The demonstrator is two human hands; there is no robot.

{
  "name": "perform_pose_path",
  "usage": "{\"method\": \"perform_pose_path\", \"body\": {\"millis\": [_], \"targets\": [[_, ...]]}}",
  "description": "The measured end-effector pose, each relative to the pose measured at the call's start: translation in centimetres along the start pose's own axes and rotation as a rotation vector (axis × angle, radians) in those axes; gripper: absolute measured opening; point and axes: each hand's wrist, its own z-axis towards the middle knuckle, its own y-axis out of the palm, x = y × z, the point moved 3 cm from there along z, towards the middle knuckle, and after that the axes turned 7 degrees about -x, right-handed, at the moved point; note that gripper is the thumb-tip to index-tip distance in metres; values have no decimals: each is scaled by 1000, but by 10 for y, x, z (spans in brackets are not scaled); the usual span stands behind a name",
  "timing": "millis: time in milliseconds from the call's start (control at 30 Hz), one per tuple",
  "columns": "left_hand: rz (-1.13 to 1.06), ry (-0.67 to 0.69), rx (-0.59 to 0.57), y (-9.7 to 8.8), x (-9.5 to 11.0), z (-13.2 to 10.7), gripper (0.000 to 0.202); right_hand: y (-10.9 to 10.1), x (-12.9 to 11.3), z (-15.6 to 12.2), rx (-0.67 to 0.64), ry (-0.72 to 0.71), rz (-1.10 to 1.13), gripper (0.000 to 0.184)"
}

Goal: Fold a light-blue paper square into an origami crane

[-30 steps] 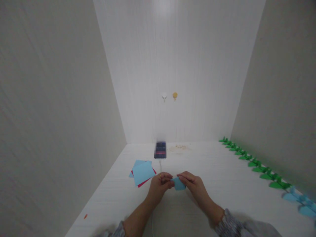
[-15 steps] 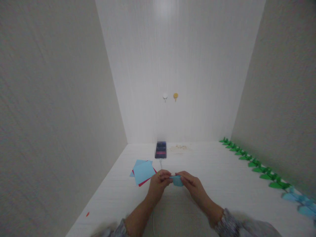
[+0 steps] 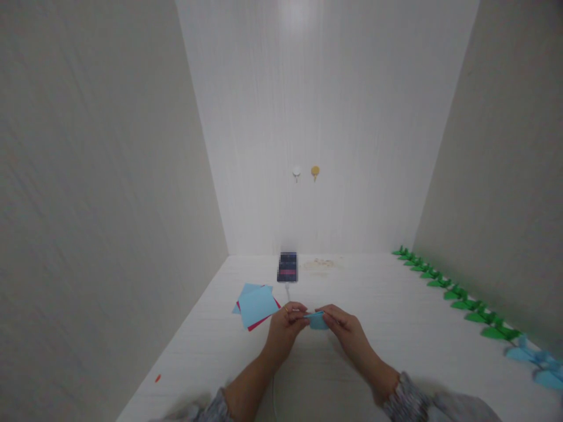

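Note:
Between my two hands is a small folded piece of light blue paper point(image 3: 318, 321), held above the white table. My left hand point(image 3: 285, 327) pinches its left end with thumb and fingers; a ring shows on one finger. At the right end, my right hand point(image 3: 345, 326) is closed on the paper in the same way. Parts of the folds are hidden behind the fingertips. Left of my left hand lies a loose stack of square paper sheets point(image 3: 257, 306), light blue on top with red showing beneath.
A phone point(image 3: 287, 267), its screen blurred, stands near the back wall with a white cable point(image 3: 288, 291). Along the right wall runs a row of green folded-paper pieces point(image 3: 457, 296), then light blue ones point(image 3: 534, 357). Two hooks point(image 3: 315, 171) hang on the wall. A red scrap point(image 3: 158, 378) lies front left.
The folded paper has tilted slightly in my fingers, so its upper edge shows more. Both hands keep their grip. The whole view has shifted a little.

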Motion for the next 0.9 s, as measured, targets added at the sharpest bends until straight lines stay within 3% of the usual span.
{"method": "perform_pose_path", "body": {"millis": [733,900], "targets": [[-68,-9,-9,4,6,-1,22,3,0,-2,66,23,-23,31],[42,47,2,-1,6,-1,21,-1,2,-2,96,-7,-45,22]]}}
